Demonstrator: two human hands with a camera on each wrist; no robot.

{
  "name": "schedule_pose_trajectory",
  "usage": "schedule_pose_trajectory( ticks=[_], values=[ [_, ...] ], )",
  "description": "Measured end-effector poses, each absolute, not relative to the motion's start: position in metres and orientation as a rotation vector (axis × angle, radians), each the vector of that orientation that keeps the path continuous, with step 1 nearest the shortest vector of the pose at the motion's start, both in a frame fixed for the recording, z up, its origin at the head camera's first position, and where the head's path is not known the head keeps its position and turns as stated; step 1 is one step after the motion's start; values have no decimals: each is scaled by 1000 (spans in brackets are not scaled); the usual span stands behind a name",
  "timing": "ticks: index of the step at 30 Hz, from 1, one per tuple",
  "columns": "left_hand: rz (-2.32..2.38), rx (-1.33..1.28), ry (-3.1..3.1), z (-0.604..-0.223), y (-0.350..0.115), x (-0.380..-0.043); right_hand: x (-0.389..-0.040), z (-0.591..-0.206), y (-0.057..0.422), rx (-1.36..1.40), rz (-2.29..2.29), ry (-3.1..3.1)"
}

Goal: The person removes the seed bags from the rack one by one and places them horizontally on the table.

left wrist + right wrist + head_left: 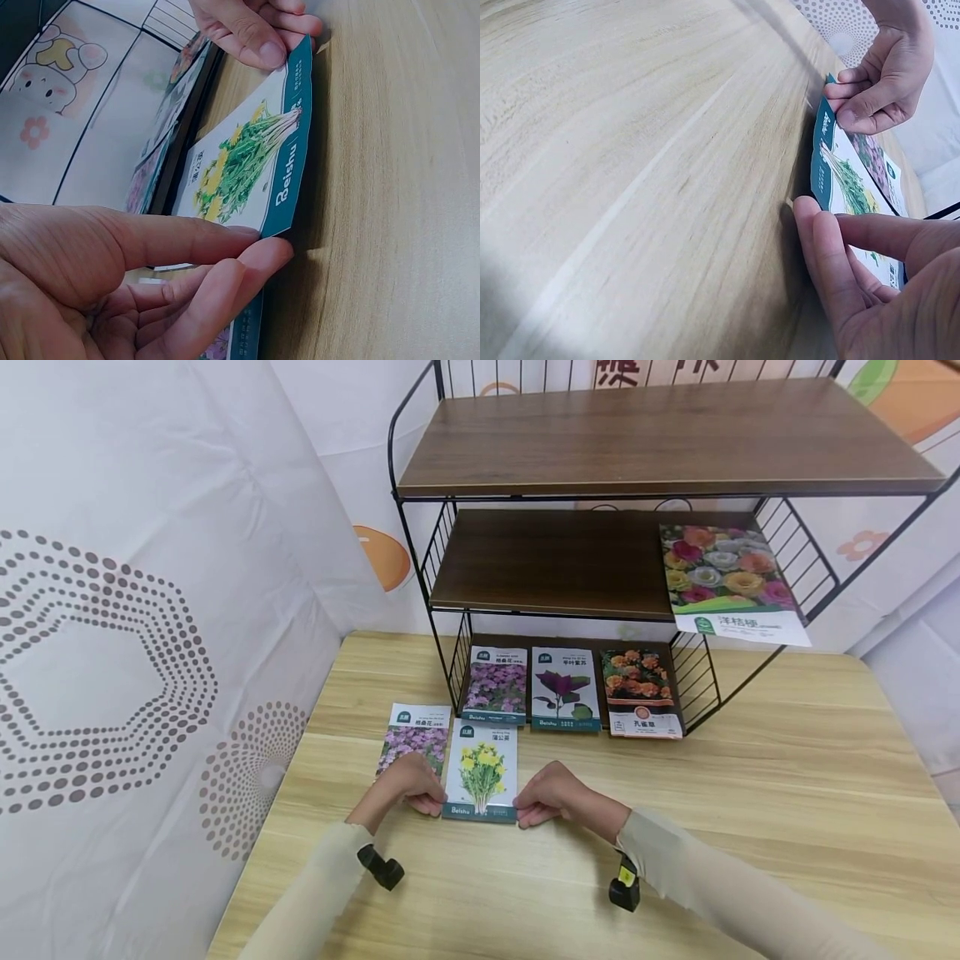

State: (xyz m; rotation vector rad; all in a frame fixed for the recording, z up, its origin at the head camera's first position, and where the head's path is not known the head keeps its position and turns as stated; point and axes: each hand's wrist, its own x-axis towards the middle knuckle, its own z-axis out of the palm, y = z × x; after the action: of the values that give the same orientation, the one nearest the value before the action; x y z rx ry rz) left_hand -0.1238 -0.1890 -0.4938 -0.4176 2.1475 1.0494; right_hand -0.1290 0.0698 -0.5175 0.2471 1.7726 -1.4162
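Both hands hold a seed packet with yellow flowers by its lower corners, over the table in front of the rack. My left hand pinches its left corner between thumb and fingers. On the opposite corner, my right hand has the same kind of pinch. The teal bottom edge bends slightly and is raised off the wood in the left wrist view. A purple-flowered seed packet lies on the table to the left, partly hidden behind my left hand.
A black wire rack with brown shelves stands at the back. Its bottom shelf bears a purple-flowered packet, a dark-leaved packet and an orange-flowered packet. A larger rose-coloured flower packet overhangs the middle shelf's front edge at right.
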Motion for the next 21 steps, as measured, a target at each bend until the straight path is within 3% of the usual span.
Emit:
schedule_pose_trajectory(
  ticks=[21],
  values=[
    [967, -376, 2218, -472, -173, -137, -143, -498, 88, 226, -1390, 1808]
  ],
)
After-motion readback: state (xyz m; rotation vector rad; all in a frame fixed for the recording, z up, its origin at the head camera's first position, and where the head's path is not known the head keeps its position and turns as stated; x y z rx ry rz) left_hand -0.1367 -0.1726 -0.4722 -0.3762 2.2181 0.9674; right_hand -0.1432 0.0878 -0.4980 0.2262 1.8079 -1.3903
